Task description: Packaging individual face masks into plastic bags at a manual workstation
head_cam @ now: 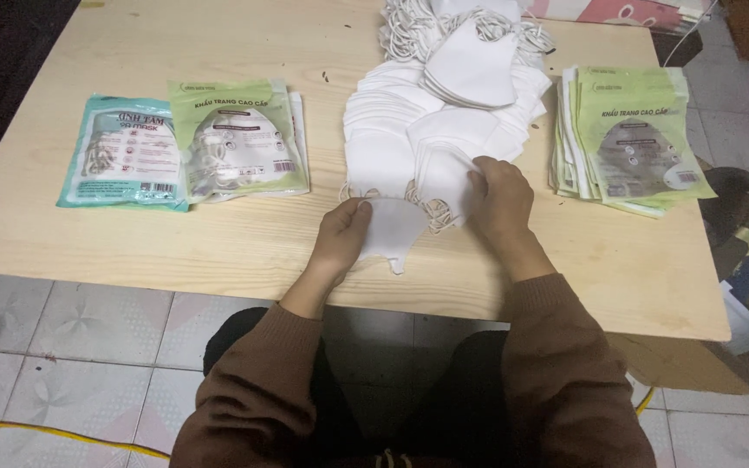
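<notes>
At table edge [218, 251]: left hand [340, 238] pinches white mask [389, 232]; right hand [500, 199] curled, gripping mask's other side.

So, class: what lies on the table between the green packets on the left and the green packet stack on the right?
The head view shows a heap of white face masks between them, with both hands at its near edge.

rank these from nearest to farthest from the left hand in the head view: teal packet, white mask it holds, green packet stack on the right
1. white mask, in the left hand at the table's near edge
2. teal packet, far left
3. green packet stack, far right
</notes>
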